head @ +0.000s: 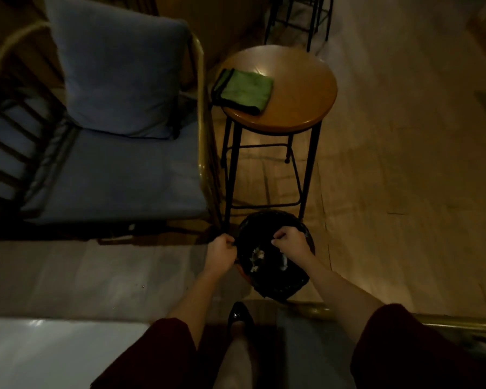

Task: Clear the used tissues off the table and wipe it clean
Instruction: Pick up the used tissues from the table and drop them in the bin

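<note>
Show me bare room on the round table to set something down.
Free: right half of the round table, from green cloth to rim. Crowded: the floor by the armchair, where left hand and right hand grip the bin liner.

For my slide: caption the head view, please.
Left hand and right hand grip the black bin liner holding tissues; green cloth lies on the round table.

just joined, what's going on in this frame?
A person bends over a black-lined bin on the floor. The left hand and right hand are both curled and appear to grip its rim. Crumpled white tissues lie inside. The green cloth lies folded on the round wooden table, untouched, so the wiping looks not yet started.
</note>
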